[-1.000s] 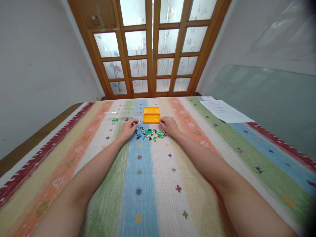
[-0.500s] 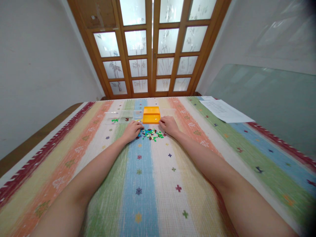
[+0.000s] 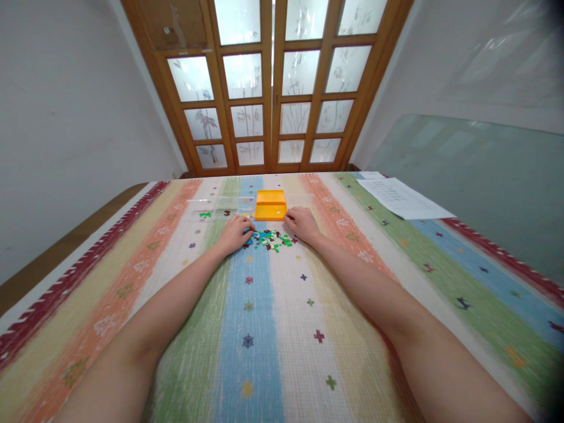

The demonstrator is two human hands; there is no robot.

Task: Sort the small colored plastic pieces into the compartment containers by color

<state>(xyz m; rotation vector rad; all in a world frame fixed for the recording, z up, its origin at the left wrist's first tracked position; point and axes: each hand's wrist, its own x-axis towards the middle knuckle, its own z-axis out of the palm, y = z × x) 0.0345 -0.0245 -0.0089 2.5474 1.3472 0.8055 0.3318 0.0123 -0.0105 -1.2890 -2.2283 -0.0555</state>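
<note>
On the table (image 3: 282, 352), loose pieces (image 3: 274, 239) were reached by the left hand (image 3: 236, 234); pinching seemed needed; grip closure, also at the right hand (image 3: 303, 223), was unclear.

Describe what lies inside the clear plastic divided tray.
Small green pieces lie at the left of the clear plastic tray, dark brown pieces in the middle, yellow pieces at the right. What lies behind the left hand cannot be seen.
</note>
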